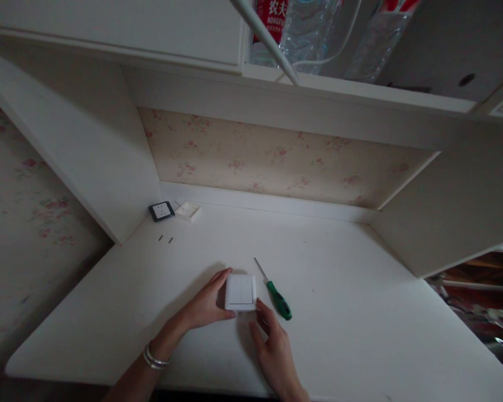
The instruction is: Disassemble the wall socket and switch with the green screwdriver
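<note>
A white two-gang wall switch is near the front middle of the white desk, its two rockers facing up. Round its left side my left hand is closed, with fingers at the far left corner and the thumb along the near edge. My right hand has its fingertips at the switch's near right corner, the fingers bent and a little apart; whether they grip it I cannot tell. Just right of the switch lies a screwdriver with a green handle, its shaft pointing away from me.
At the back left of the desk lie a dark-framed socket and a white mounting box. Two small screws rest in front of them. Overhead is a shelf with plastic bottles and a hanging white rod.
</note>
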The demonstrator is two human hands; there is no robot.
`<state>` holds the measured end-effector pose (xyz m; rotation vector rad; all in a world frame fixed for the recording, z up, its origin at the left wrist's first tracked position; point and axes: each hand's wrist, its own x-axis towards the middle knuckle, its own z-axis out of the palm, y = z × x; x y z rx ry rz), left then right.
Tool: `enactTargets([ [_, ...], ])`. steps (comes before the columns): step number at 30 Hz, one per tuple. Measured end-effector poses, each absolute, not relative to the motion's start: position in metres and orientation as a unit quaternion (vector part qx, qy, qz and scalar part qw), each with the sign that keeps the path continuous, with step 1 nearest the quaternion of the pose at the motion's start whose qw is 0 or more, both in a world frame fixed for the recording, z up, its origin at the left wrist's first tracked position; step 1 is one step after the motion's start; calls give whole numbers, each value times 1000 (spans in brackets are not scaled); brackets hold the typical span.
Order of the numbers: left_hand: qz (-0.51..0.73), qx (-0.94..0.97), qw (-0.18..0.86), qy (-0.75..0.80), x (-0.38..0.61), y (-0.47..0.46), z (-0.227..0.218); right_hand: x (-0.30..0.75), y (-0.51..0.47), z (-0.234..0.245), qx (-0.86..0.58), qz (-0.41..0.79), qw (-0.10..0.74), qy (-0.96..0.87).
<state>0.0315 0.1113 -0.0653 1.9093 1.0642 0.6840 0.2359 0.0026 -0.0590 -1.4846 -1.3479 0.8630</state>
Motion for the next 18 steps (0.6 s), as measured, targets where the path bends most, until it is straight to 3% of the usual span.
enactTargets([
  [9,301,757,405,415,34,113,-70,241,2,-68,-585,373,480,-536],
  [18,353,700,470,404,28,132,-51,246,4,-57,-615,387,478,-495],
])
